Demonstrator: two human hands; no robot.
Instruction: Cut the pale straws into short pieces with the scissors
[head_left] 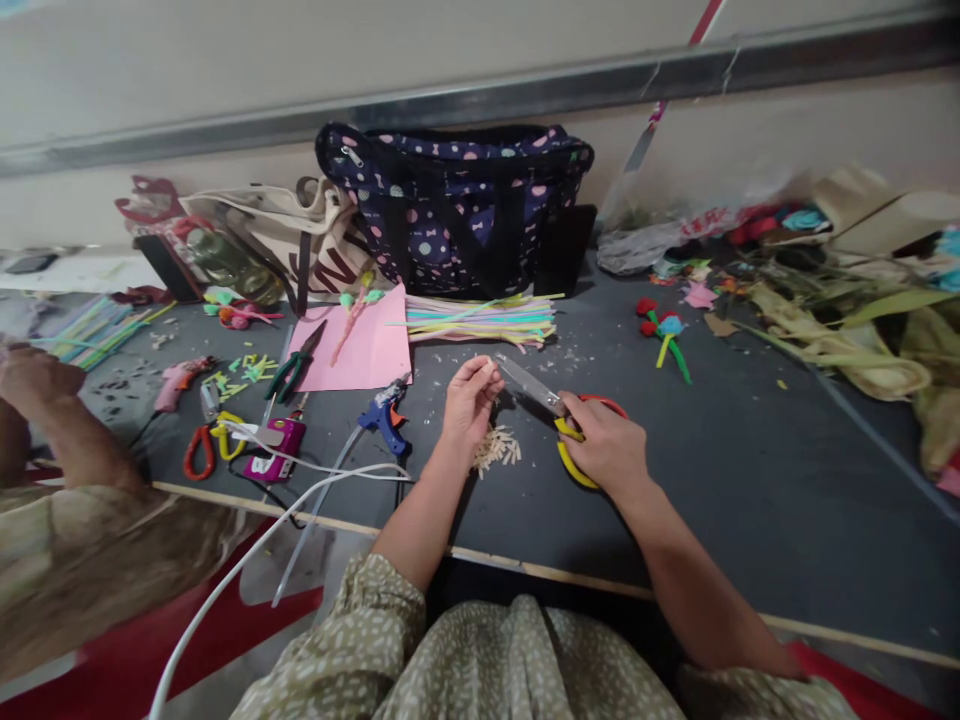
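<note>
My right hand [613, 445] is wrapped round the handles of a pair of scissors [536, 385] with one red and one yellow grip. Their blades point up and left, with the tips close to my left fingers. Fingers and thumb of my left hand [472, 400] are pinched together; what they hold is too small to make out. Just below and beside that hand lies a small heap of short cream-coloured cut pieces [501, 450]. Behind both hands rests a bundle of pastel pipe cleaners [480, 320].
To the left are a blue glue gun [384, 418], pliers [296, 365], a pink sheet [375, 350], other scissors [201, 440] and white cable [247, 560]. A navy bag [465, 220] stands behind. Fuzzy flowers [664, 325] lie right. A co-worker's arm [75, 420] is at far left.
</note>
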